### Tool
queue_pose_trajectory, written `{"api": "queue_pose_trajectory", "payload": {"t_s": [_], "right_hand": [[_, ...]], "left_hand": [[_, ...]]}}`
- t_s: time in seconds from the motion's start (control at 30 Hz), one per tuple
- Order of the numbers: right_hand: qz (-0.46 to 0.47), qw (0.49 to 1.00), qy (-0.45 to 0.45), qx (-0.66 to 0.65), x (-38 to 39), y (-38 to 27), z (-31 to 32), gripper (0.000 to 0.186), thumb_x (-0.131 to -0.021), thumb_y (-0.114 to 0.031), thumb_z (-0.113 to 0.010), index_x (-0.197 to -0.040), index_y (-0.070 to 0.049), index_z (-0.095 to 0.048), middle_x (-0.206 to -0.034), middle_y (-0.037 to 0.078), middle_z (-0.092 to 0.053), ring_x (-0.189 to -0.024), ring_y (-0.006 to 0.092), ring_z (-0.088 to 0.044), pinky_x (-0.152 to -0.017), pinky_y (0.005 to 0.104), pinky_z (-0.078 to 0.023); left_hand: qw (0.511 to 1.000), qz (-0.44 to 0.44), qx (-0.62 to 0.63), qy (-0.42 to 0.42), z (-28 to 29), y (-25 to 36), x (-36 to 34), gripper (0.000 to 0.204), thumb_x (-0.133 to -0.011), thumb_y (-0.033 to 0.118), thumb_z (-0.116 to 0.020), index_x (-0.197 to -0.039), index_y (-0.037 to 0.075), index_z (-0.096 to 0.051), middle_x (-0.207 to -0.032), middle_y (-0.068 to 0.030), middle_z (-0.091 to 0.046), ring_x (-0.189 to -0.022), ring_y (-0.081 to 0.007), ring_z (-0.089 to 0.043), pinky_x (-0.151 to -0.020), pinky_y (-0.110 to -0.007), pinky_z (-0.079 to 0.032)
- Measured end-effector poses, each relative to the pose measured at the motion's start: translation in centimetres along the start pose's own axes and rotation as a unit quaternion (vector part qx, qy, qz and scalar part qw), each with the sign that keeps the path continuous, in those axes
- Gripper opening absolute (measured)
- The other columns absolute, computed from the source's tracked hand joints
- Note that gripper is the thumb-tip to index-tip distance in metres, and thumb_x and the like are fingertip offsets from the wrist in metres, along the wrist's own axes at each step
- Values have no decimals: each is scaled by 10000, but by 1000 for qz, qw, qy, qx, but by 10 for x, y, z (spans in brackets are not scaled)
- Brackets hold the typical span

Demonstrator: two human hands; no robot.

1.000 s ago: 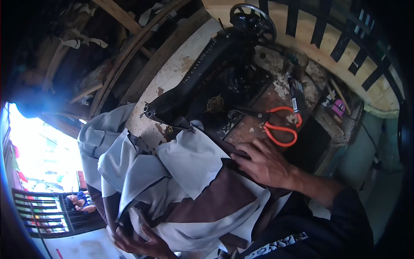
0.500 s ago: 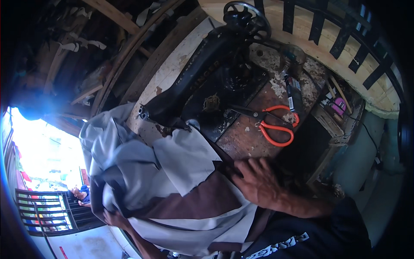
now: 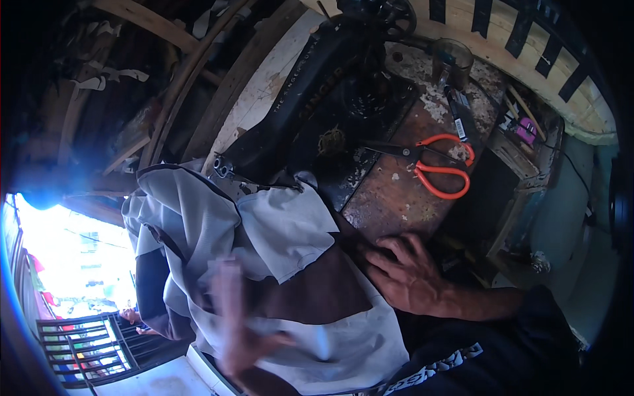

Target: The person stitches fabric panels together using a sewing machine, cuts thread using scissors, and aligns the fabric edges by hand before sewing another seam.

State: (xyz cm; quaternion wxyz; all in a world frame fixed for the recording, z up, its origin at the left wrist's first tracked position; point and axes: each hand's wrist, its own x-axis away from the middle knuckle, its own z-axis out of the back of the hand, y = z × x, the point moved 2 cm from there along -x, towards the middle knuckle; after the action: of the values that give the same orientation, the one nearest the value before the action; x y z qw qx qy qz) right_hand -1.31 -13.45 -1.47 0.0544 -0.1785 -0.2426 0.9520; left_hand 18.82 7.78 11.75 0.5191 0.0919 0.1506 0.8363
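A large grey and dark brown cloth (image 3: pixel 317 294) spreads from beneath the head of a black sewing machine (image 3: pixel 310 112) toward my lap. Over its left part is my left hand (image 3: pixel 238 317), blurred by motion, with fingers stretched out and thumb apart, holding nothing. At the cloth's right edge, by the table's near side, my right hand (image 3: pixel 409 277) is closed with bent fingers on the brown part; its fingertips are partly hidden. A pale grey patch-like piece (image 3: pixel 290 224) lies uppermost near the needle area, its lower edge jagged.
Scissors with orange handles (image 3: pixel 442 168) lie partly open on the worn tabletop (image 3: pixel 396 204). Behind them are a slim dark packet (image 3: pixel 457 112) and a glass jar (image 3: pixel 452 59). An open drawer (image 3: pixel 522 158) holds small items. Another person (image 3: pixel 130 317) is beyond the railing at left.
My left hand has left the cloth's far left edge and moved right over it. The cloth's left side now lies more spread out. My right hand stays at the right edge, and the view has shifted slightly.
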Motion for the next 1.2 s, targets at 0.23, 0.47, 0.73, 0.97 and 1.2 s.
{"api": "queue_pose_trajectory", "payload": {"t_s": [0.23,0.47,0.73,0.97,1.2], "right_hand": [[8,999,-3,-43,4,12,-4,352,-853,-219,-690,-1163,-69,-761,-1475,78,-597,-1252,265,-547,-1029,480,-413],[10,999,-19,-40,2,13,0,386,-893,-255,-687,-1240,-94,-736,-1478,64,-599,-1246,245,-547,-1032,464,-414],[3,999,-6,-45,5,15,0,441,-854,-305,-719,-1245,-104,-732,-1481,49,-593,-1249,236,-544,-1028,467,-422],[9,999,-30,-37,2,16,0,433,-866,-275,-708,-1269,-118,-721,-1508,39,-574,-1259,231,-542,-1030,473,-419],[5,998,-55,-30,4,16,4,428,-874,-257,-701,-1279,-120,-719,-1506,41,-577,-1269,232,-543,-1030,471,-425]], "left_hand": [[999,-21,1,-31,-52,16,-52,424,-606,-16,-718,-1024,55,-722,-1139,-110,-703,-1126,-335,-659,-1117,-565,-443],[991,85,57,-90,-52,24,-81,625,-747,51,-766,-1337,8,-564,-1122,-206,-645,-1052,-463,-624,-972,-508,-505],[998,39,14,-37,-61,61,-81,336,-710,15,-742,-1022,129,-790,-1168,-115,-672,-1231,-331,-612,-1110,-525,-384],[999,-47,2,-24,-82,35,-67,493,-685,-57,-718,-1149,105,-675,-1197,-136,-660,-1201,-339,-619,-1152,-593,-297],[962,43,239,122,-86,24,-71,644,-621,95,-883,-1140,-4,-515,-1028,-151,-570,-947,-313,-586,-893,-368,-503]]}}
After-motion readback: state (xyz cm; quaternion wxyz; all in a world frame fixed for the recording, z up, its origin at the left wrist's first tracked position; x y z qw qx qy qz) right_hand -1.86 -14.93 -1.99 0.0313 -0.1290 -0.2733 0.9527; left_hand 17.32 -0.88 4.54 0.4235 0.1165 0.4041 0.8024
